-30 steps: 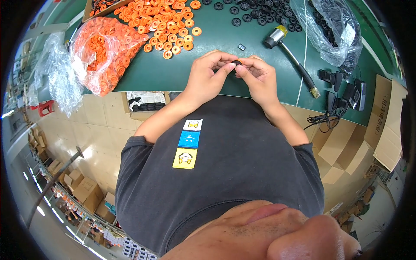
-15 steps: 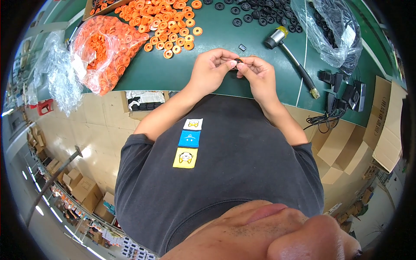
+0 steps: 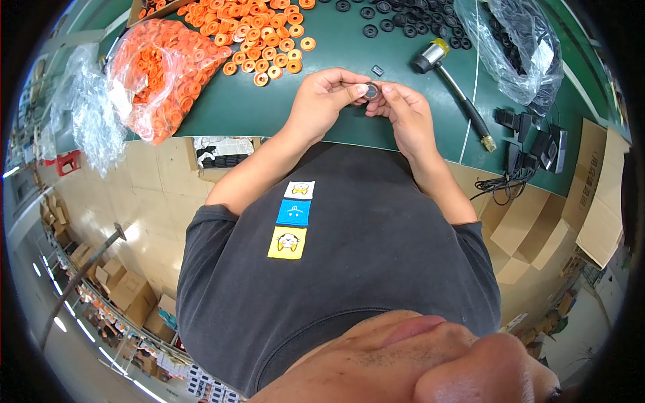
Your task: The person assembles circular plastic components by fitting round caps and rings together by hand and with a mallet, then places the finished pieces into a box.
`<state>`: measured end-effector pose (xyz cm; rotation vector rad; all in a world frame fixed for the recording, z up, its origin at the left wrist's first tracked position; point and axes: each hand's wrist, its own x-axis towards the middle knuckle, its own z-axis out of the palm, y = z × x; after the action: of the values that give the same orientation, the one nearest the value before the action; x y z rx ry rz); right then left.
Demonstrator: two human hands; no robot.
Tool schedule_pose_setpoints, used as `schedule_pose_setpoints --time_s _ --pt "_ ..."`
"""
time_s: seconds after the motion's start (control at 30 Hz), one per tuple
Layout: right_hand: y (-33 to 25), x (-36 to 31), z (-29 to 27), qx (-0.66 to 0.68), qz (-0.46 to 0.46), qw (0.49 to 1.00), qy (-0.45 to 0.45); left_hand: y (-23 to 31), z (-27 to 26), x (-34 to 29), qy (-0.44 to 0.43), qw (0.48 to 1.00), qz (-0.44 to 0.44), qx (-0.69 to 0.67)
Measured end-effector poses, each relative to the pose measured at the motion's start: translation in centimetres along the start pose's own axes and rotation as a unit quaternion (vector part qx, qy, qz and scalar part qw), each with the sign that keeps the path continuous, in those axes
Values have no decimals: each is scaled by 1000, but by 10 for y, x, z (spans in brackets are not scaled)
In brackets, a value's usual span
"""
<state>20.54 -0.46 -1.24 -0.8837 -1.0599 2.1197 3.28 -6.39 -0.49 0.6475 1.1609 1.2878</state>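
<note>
Between my two hands, over the near edge of the green table, is a small round black disc (image 3: 371,92) with a thin orange ring showing on its face. My left hand (image 3: 327,101) pinches its left side, thumb on the face. On the opposite side, the thumb and fingers of my right hand (image 3: 406,111) grip the rim. A small dark rectangular piece (image 3: 377,70) lies on the table just beyond my fingers. To the right rests a mallet (image 3: 458,94) with a black and yellow head and a dark grip.
Loose orange discs (image 3: 259,40) are heaped at the back left, next to a clear bag of orange discs (image 3: 158,80). Black discs (image 3: 413,20) lie at the back, near a bag of black parts (image 3: 517,54). Black adapters with cables (image 3: 531,148) and a cardboard box (image 3: 588,188) sit at the right.
The disc has turned from nearly edge-on to face up, so its orange ring now shows. My right hand has shifted slightly right and its fingers have opened out a little.
</note>
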Motion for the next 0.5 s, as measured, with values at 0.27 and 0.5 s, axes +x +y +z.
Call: schedule_pose_setpoints --time_s 0.27,0.5 --pt "-2 -1 4 -29 -33 999 -4 5 1 -4 -7 1000 18 -8" --pt "3 -1 2 -40 -43 998 5 6 2 -6 -8 1000 12 -2"
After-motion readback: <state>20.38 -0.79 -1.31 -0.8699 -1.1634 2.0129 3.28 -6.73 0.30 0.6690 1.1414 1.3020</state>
